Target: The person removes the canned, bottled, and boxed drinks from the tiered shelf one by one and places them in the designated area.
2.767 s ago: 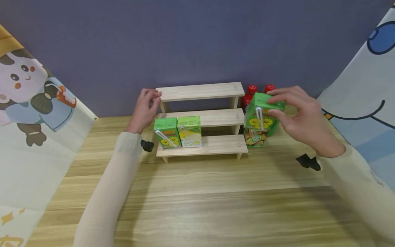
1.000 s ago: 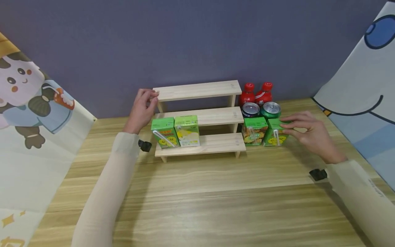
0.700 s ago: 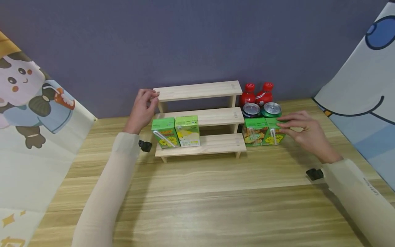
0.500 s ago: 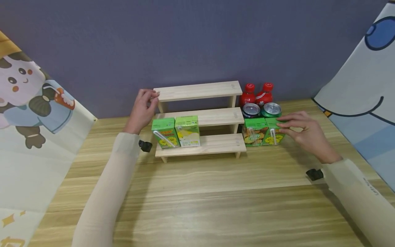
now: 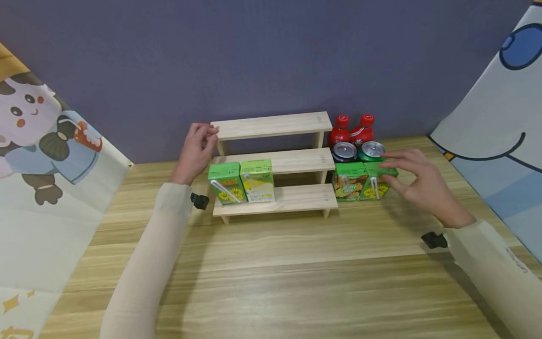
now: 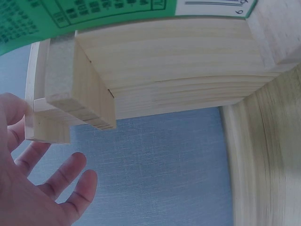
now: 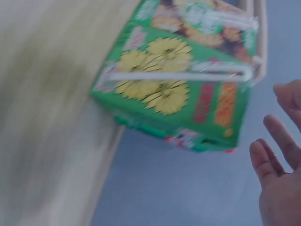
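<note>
Green juice carton (image 5: 378, 182) stands on the bench (image 5: 275, 263), touching a second carton (image 5: 349, 181) right of the wooden step shelf (image 5: 275, 165). Right hand (image 5: 417, 181) hovers beside it, fingers released. Left hand (image 5: 195, 153) touches the shelf's top-left end, fingers relaxed.

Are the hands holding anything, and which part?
Nothing is gripped. The right hand is open beside the green juice carton on the table; the left hand rests at the wooden tiered shelf's left end.
</note>
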### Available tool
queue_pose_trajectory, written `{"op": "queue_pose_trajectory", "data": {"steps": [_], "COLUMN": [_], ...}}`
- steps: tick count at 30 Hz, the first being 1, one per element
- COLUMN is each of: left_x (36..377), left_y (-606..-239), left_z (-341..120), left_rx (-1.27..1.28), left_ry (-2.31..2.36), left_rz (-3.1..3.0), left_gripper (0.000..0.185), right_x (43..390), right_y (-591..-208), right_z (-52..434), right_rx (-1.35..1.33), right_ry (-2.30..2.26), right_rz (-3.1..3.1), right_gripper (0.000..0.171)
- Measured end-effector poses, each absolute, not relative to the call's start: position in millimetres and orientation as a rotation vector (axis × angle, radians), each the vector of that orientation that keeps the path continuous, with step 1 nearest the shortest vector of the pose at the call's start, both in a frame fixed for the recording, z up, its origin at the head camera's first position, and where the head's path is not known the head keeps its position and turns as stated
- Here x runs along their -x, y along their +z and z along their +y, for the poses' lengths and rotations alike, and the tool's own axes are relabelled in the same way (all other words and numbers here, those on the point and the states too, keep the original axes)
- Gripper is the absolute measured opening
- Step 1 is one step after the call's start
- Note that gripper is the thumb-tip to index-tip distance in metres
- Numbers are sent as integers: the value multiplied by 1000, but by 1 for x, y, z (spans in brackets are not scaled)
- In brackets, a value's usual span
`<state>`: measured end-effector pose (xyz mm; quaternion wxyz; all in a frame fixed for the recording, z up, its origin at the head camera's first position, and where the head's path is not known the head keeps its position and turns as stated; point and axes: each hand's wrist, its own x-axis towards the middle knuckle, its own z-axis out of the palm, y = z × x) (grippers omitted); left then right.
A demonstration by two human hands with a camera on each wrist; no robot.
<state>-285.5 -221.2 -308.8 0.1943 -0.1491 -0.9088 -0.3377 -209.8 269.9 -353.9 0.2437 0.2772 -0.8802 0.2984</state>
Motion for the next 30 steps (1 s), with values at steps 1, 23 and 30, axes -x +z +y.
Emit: {"op": "queue_pose_trajectory", "data": {"steps": [1,23,30], "left_x": [285,288,289], "left_y": [-309,-312,-312], "left_z": [-221,-220,-221], "left_rx": [419,415,425], "left_ry": [-949,-970,-957], "left_rz": [-2548,-2517,-2520], "left_gripper": [31,29,30], "right_x": [208,205,211], "right_y": [-351,-320,-314], "right_z": [267,172,133], "right_rx": [-773,-1189,-1289], "right_ry": [824,919,940], "right_rz": [-2396,-2292,-2290], "right_gripper": [29,37,33]}}
